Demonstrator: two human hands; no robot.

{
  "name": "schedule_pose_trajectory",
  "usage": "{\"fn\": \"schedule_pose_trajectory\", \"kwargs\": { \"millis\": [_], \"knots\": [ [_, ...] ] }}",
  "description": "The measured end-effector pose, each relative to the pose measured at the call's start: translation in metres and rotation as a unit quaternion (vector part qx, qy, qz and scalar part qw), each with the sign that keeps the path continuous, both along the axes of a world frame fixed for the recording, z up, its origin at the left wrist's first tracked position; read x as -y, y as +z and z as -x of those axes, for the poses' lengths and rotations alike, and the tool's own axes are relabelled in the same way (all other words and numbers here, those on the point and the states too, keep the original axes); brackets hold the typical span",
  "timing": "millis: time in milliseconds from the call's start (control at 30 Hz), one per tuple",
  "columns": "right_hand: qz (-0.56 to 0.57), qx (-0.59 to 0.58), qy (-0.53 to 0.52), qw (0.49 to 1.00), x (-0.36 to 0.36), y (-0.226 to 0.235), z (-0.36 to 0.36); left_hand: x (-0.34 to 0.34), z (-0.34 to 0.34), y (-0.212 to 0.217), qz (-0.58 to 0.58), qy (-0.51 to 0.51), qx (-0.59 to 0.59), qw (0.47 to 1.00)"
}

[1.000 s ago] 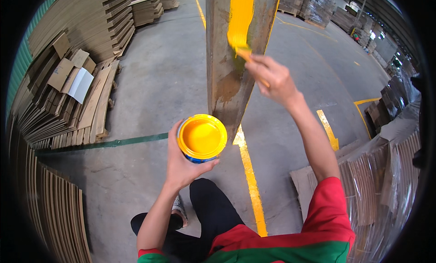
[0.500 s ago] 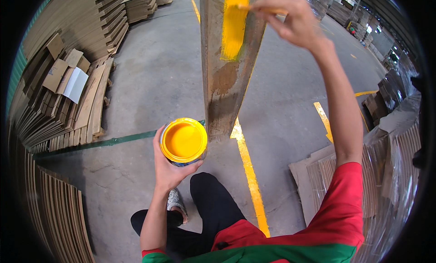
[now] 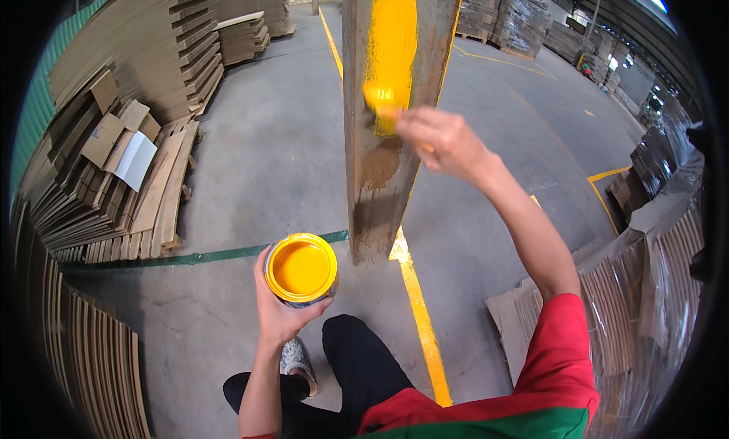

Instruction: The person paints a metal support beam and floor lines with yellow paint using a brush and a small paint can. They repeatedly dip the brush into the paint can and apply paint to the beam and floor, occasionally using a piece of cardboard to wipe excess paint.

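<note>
My left hand [image 3: 278, 311] is wrapped round an open can of yellow paint [image 3: 302, 267], held upright low and left of the steel column [image 3: 368, 204]. Paint coats the can's rim. In my right hand [image 3: 446, 144] is a paintbrush [image 3: 389, 116], blurred by motion, its bristles against the column's near face. A wide stripe of yellow paint [image 3: 393, 44] runs down that face to the brush. Below the stripe the column shows bare grey-brown metal with a darker brown patch.
Cardboard stacks on wooden pallets [image 3: 163, 188] stand at the left, more flat cardboard [image 3: 91, 355] at the lower left. Film-wrapped cardboard [image 3: 645, 287] is on the right. Yellow line [image 3: 419, 310] and green line [image 3: 220, 254] cross the concrete floor by the column's foot.
My right hand has moved down the column with the paintbrush, and the yellow stripe reaches lower. The view has tilted up slightly; my left hand still holds the can.
</note>
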State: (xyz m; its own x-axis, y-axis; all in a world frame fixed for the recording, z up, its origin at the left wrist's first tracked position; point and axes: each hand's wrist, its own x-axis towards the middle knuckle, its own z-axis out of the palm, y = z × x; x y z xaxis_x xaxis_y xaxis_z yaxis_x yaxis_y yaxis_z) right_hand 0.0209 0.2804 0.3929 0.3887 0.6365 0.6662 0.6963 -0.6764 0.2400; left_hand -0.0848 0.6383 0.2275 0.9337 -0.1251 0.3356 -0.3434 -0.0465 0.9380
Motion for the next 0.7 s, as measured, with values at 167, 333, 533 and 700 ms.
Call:
{"fn": "schedule_pose_trajectory", "kwargs": {
  "millis": [167,333,533,700],
  "knots": [
    [-0.004,-0.123,0.017,0.992,-0.004,0.041,-0.003,0.0,-0.002,-0.001,-0.008,-0.004,0.003,1.0],
    [-0.029,0.152,0.031,0.987,-0.01,0.117,-0.015,0.001,-0.004,-0.002,-0.009,-0.012,0.009,1.0],
    [-0.053,0.284,0.011,0.957,-0.021,0.132,-0.018,-0.002,-0.005,-0.003,-0.008,-0.01,0.005,1.0],
    [-0.04,0.274,0.052,0.96,-0.036,0.098,-0.024,-0.002,-0.006,-0.002,0.002,-0.014,-0.004,1.0]
  ]
}}
